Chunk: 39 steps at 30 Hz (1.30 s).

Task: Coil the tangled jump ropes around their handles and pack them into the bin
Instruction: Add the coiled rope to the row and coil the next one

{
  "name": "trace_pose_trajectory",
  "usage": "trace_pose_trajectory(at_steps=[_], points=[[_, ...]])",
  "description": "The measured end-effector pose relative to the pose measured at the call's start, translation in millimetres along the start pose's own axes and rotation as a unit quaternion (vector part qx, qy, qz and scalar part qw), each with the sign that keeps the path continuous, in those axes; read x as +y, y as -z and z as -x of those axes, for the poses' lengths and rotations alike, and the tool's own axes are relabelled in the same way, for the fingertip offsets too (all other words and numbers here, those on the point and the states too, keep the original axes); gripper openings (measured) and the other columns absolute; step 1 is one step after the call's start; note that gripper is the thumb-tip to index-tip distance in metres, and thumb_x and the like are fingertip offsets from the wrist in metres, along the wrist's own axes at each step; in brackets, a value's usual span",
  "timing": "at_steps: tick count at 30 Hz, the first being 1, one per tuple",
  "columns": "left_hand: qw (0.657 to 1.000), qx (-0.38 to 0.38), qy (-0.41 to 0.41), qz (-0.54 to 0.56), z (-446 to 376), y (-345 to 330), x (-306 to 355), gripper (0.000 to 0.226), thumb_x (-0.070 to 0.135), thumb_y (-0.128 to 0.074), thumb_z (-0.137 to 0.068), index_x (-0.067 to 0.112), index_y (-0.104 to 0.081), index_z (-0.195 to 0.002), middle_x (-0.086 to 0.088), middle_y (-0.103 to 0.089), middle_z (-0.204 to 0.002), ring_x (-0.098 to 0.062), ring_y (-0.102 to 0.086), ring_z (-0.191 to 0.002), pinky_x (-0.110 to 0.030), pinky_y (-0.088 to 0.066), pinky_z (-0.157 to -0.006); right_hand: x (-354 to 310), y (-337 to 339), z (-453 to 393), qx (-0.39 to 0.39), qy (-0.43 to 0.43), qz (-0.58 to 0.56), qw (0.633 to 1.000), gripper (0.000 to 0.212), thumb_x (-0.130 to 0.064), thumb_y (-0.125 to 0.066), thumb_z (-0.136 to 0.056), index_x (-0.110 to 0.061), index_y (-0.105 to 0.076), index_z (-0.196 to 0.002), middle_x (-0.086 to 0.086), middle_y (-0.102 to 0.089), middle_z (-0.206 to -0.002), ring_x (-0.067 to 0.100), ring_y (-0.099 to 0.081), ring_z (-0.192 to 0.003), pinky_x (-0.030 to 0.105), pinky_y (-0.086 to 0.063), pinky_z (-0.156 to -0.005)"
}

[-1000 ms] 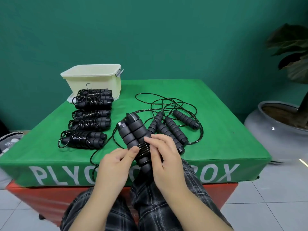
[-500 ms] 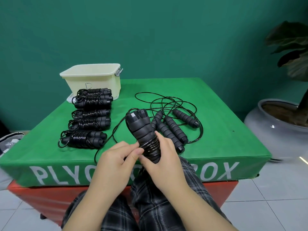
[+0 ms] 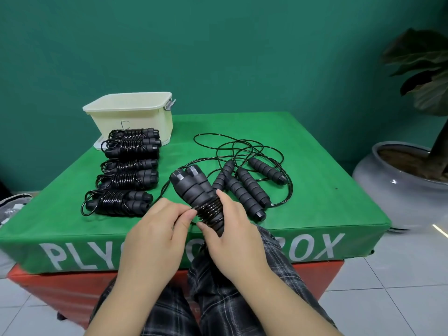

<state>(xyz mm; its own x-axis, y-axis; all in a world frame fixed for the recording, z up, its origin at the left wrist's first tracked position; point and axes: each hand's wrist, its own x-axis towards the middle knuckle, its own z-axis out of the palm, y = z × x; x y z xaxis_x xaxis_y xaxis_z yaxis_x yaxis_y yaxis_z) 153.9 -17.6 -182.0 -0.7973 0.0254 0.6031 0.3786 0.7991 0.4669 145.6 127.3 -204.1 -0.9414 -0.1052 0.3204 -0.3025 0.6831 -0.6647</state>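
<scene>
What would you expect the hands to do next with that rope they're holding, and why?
Probably another turn of cord around the paired handles. The right hand grips the handles, where several coils already sit, while the left hand pinches the cord at the coils. A loose length of cord trails away over the green box, so the wrapping looks unfinished.

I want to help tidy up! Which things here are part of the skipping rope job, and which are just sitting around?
Part of the job:
- rope being coiled, held by the left hand and right hand
- loose ropes waiting
- finished bundles
- cream bin

Just sitting around:
- potted plant
- green box (only the worktop)
- shoe on the floor
</scene>
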Motion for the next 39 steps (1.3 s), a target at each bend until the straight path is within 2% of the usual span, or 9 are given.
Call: trace_pose_trajectory(at_steps=[6,10,12,14,18,23,27,33,39], points=[[0.994,-0.059,0.076,0.058,0.0,-7.6,-6.6,0.027,0.047,-0.045,-0.088,0.035,-0.053,-0.065,0.015,-0.057,-0.067,-0.001,-0.054,-0.073,-0.022,-0.039,-0.06,5.0,-0.8,0.6,0.007,-0.018,-0.104,0.994,0.065,-0.048,-0.059,-0.089,-0.039,-0.029,-0.145,-0.02,-0.041,-0.141,0.001,-0.04,-0.125,0.02,-0.035,-0.1],[0.974,-0.04,0.168,0.148,-2.0,-11.8,-6.6,0.033,0.031,-0.058,-0.09,0.016,-0.053,-0.061,0.012,-0.047,-0.048,-0.005,-0.044,-0.05,-0.017,-0.031,-0.048,5.5,-4.4,2.3,-0.014,-0.036,-0.199,0.979,0.06,-0.052,-0.062,-0.079,-0.046,-0.04,-0.135,-0.02,-0.063,-0.119,-0.001,-0.057,-0.111,0.032,-0.047,-0.098],[0.954,-0.036,0.212,0.21,-5.3,-12.9,-9.1,0.031,0.049,-0.06,-0.081,0.02,-0.054,-0.073,0.012,-0.045,-0.048,-0.003,-0.042,-0.047,-0.021,-0.031,-0.051,5.0,-2.8,2.6,-0.024,-0.037,-0.258,0.965,0.049,-0.037,-0.069,-0.082,-0.045,-0.048,-0.125,-0.023,-0.067,-0.102,-0.002,-0.064,-0.092,0.028,-0.052,-0.087],[0.938,-0.046,0.249,0.237,-9.8,-13.7,-13.2,0.057,0.079,-0.059,-0.062,0.027,-0.053,-0.087,0.013,-0.055,-0.064,-0.001,-0.049,-0.06,-0.027,-0.037,-0.061,5.4,-0.3,2.6,-0.026,-0.031,-0.309,0.95,0.045,-0.031,-0.07,-0.079,-0.042,-0.052,-0.118,-0.023,-0.068,-0.098,0.001,-0.066,-0.082,0.024,-0.053,-0.079],[0.916,-0.131,0.262,0.275,-7.7,-14.3,-10.3,0.091,0.098,-0.043,-0.038,0.028,-0.066,-0.091,0.015,-0.071,-0.081,-0.005,-0.062,-0.084,-0.031,-0.044,-0.077,6.6,1.6,2.7,-0.024,-0.018,-0.355,0.934,0.044,-0.04,-0.068,-0.073,-0.036,-0.056,-0.114,-0.023,-0.068,-0.101,-0.001,-0.065,-0.09,0.014,-0.048,-0.079],[0.936,-0.067,0.267,0.221,-7.0,-8.1,1.3,0.089,0.089,-0.041,-0.049,0.001,-0.051,-0.063,0.01,-0.041,-0.052,-0.006,-0.038,-0.051,-0.027,-0.03,-0.055,4.7,0.5,3.1,0.015,0.036,-0.282,0.959,0.047,-0.051,-0.059,-0.081,-0.05,-0.043,-0.125,-0.026,-0.056,-0.119,-0.008,-0.051,-0.112,0.008,-0.038,-0.091],[0.951,-0.043,0.25,0.175,-7.7,-0.1,8.9,0.064,0.073,-0.049,-0.066,0.015,-0.027,-0.05,0.008,-0.026,-0.042,-0.009,-0.028,-0.043,-0.024,-0.019,-0.047,6.4,-8.0,-0.4,0.126,0.148,-0.162,0.967,0.038,-0.028,-0.048,-0.095,-0.035,-0.052,-0.132,-0.007,-0.047,-0.135,-0.003,-0.039,-0.128,0.009,-0.029,-0.103],[0.98,-0.064,0.14,0.128,-3.3,0.5,2.0,0.06,0.065,-0.045,-0.081,0.016,-0.045,-0.045,-0.003,-0.044,-0.059,-0.011,-0.046,-0.059,-0.026,-0.033,-0.057,4.7,-2.9,-1.0,0.017,0.056,-0.123,0.991,0.068,-0.057,-0.034,-0.089,-0.025,-0.029,-0.149,-0.02,-0.03,-0.142,-0.008,-0.023,-0.136,0.011,-0.02,-0.111],[0.984,-0.072,0.123,0.109,-3.8,2.2,2.5,0.053,0.066,-0.045,-0.08,0.032,-0.053,-0.041,-0.001,-0.047,-0.06,-0.009,-0.05,-0.064,-0.026,-0.033,-0.057,2.2,-2.0,-0.2,-0.015,0.047,-0.056,0.997,0.085,-0.052,-0.063,-0.084,-0.03,-0.015,-0.151,-0.015,-0.026,-0.15,-0.001,-0.024,-0.137,0.02,-0.031,-0.108]])
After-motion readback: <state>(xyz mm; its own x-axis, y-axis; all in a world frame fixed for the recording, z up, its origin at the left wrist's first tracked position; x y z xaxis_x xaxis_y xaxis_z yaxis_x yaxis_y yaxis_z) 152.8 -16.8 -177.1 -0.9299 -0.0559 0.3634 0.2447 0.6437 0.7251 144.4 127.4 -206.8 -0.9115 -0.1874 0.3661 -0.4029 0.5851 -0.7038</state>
